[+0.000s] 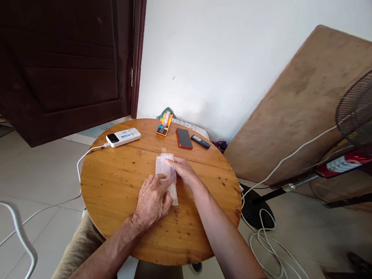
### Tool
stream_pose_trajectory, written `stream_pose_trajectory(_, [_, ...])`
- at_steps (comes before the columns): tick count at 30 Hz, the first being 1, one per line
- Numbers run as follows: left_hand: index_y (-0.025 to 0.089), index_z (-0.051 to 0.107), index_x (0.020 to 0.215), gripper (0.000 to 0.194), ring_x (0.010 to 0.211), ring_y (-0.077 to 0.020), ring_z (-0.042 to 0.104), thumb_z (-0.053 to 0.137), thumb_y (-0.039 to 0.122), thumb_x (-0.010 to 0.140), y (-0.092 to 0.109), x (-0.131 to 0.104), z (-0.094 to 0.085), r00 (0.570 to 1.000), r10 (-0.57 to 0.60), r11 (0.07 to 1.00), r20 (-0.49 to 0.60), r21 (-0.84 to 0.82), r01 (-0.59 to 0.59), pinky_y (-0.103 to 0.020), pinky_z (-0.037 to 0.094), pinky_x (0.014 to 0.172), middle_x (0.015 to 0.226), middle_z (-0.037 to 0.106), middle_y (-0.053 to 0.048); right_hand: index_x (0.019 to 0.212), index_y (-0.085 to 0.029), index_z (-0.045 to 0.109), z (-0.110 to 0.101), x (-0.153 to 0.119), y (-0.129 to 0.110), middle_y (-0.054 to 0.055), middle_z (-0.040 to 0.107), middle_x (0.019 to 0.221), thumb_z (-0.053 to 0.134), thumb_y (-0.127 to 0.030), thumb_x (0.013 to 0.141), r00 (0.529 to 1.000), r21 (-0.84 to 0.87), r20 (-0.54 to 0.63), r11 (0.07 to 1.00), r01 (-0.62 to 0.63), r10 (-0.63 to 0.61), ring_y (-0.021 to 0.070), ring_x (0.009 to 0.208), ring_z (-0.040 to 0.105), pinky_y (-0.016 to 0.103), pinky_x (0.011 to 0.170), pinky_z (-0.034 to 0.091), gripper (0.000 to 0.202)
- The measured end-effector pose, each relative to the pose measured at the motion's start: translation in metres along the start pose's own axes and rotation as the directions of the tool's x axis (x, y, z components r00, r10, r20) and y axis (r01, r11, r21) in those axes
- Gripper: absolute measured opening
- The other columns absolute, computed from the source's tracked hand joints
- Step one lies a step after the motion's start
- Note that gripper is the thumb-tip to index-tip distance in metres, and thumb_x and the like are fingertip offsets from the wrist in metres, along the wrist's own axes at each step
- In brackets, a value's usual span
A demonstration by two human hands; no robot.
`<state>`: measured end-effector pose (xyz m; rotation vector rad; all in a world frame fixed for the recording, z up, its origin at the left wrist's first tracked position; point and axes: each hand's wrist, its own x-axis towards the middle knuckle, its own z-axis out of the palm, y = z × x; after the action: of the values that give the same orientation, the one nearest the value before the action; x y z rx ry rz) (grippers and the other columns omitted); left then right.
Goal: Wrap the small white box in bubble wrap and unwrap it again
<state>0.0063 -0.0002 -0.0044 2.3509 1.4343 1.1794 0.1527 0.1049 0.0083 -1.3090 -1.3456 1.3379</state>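
A small bundle wrapped in clear bubble wrap [162, 166] lies near the middle of a round wooden table [118, 183]. My left hand [152, 201] rests on the bundle's near end, fingers pressing it down. My right hand [183, 167] holds the bundle's right edge, fingertips on the wrap near its far end. A short strip of clear tape sticks out at the bundle's far end.
At the table's far side lie a white power bank [123, 137] with a white cable, an orange tape dispenser [165, 124], a red phone [183, 138] and a small dark device [201, 141]. A fan [366, 112] and a leaning board [302, 104] stand to the right. Cables trail on the floor.
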Motion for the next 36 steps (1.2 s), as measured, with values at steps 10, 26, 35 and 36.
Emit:
stream_pose_trajectory(10, [0.013,0.044,0.138,0.066,0.1,-0.027,0.055,0.051,0.02,0.073,-0.006,0.002,0.0,0.988,-0.153,0.971,0.039,-0.178,0.157,-0.045,0.046,0.094,0.111,0.066,-0.01,0.075,-0.018,0.062,-0.012,-0.016,0.002,-0.001,0.061,0.063,0.072,-0.051,0.063,0.999,0.08,0.025,0.996,-0.032,0.031,0.0133,0.054,0.055,0.023,0.048,0.043,0.036])
stream_pose_trajectory(26, [0.01,0.062,0.116,0.044,0.101,-0.0276,0.057,0.051,0.019,0.074,-0.012,-0.001,0.011,0.994,-0.088,0.972,-0.07,-0.223,0.07,-0.045,0.052,0.092,0.113,0.063,-0.016,0.07,-0.019,0.053,-0.009,-0.017,0.0,0.0,0.06,0.06,0.064,-0.056,0.069,0.992,0.112,0.037,0.986,-0.126,0.123,0.0131,0.049,0.056,0.023,0.042,0.043,0.039])
stream_pose_trajectory(35, [0.014,0.061,0.116,0.042,0.101,-0.0267,0.058,0.051,0.02,0.075,-0.011,0.0,0.006,0.996,-0.089,0.975,-0.027,-0.208,0.082,-0.045,0.05,0.093,0.111,0.063,-0.013,0.065,-0.019,0.055,-0.007,-0.017,0.003,-0.004,0.052,0.051,0.07,-0.051,0.067,0.995,0.076,0.042,0.992,-0.095,0.092,0.0109,0.042,0.049,0.022,0.037,0.04,0.036])
stream_pose_trajectory(36, [0.014,0.06,0.117,0.044,0.101,-0.0266,0.058,0.052,0.02,0.075,-0.011,0.0,0.005,0.996,-0.093,0.975,-0.013,-0.205,0.088,-0.046,0.049,0.094,0.112,0.063,-0.013,0.065,-0.019,0.055,-0.007,-0.017,0.003,-0.004,0.052,0.05,0.07,-0.051,0.067,0.995,0.073,0.041,0.993,-0.092,0.089,0.011,0.042,0.049,0.022,0.036,0.04,0.035])
